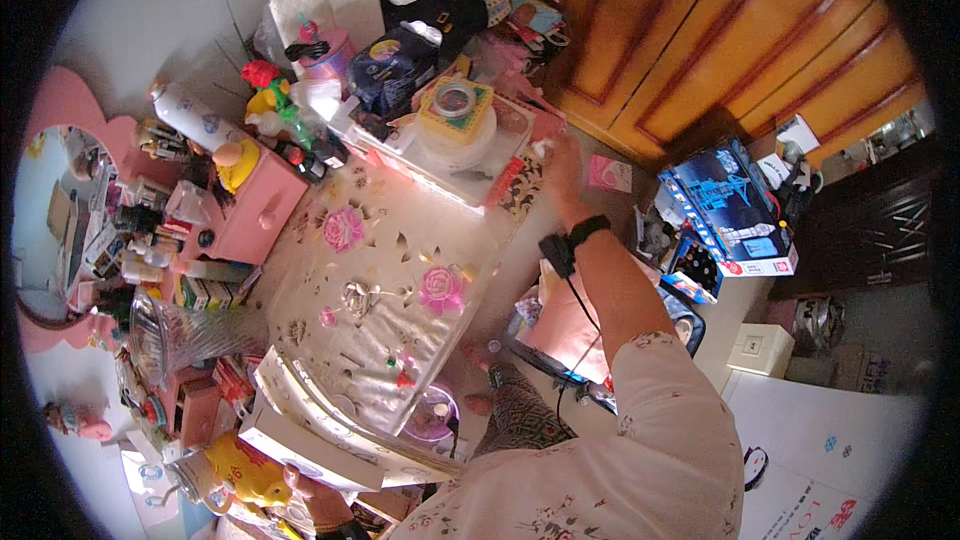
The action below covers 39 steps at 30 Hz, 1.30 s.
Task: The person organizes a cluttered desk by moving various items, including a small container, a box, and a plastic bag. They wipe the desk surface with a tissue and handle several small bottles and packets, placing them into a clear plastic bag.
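Note:
My right hand (pixel 562 169) is stretched out at the upper middle, blurred, beside the right edge of a clear-lidded box (pixel 480 176). A small white thing (pixel 541 148) lies at its fingers; whether they grip it cannot be told. A black band with a dark box and cable is on that wrist. My left hand (pixel 319 499) is at the bottom left, next to a yellow animal figurine (pixel 244 469) and below a long white box (pixel 307 450); its grip is unclear. Between my hands is a table with a floral cover (pixel 390 247).
Left stand a pink dresser drawer (pixel 259 214), a ribbed glass vase (pixel 161 337) and bottles. Behind the clear-lidded box are a dark bag (pixel 394 67) and a white padded seat (pixel 326 4). Right are wooden cabinet doors (pixel 675 30), a blue toy box (pixel 724 202) and an open case (pixel 562 322).

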Each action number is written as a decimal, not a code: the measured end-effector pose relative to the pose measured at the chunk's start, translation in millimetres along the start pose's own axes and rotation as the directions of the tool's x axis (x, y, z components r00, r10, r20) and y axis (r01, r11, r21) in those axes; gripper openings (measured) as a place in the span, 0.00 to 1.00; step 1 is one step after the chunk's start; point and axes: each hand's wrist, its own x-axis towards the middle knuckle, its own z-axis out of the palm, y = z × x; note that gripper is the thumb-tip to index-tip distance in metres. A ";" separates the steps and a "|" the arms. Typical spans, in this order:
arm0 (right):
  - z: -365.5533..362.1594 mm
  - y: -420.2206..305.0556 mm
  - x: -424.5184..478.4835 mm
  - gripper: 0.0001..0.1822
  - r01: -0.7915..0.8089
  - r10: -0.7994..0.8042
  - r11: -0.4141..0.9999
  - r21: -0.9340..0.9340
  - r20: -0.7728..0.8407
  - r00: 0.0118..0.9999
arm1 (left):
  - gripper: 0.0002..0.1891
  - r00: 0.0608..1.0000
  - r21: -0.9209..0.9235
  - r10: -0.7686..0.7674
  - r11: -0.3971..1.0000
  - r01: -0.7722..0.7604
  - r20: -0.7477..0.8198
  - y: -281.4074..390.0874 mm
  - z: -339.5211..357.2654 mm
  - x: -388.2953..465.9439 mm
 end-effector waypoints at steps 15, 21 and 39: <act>-38.7 -27.5 -150.6 0.04 0.504 -0.544 0.839 0.206 0.279 0.791 | 0.32 0.992 -0.128 0.016 0.991 -0.032 -0.121 -10.6 6.6 -24.9; -70.5 -56.8 -152.3 0.09 0.564 -0.515 0.825 0.024 0.441 0.735 | 0.31 0.994 -0.159 -0.018 0.987 0.001 -0.109 -4.1 -0.5 -39.9; -4.7 -7.2 -67.0 0.13 0.173 -0.165 0.985 -0.006 0.266 0.950 | 0.28 0.999 -0.262 0.027 0.965 -0.020 0.024 -7.2 -10.8 -41.9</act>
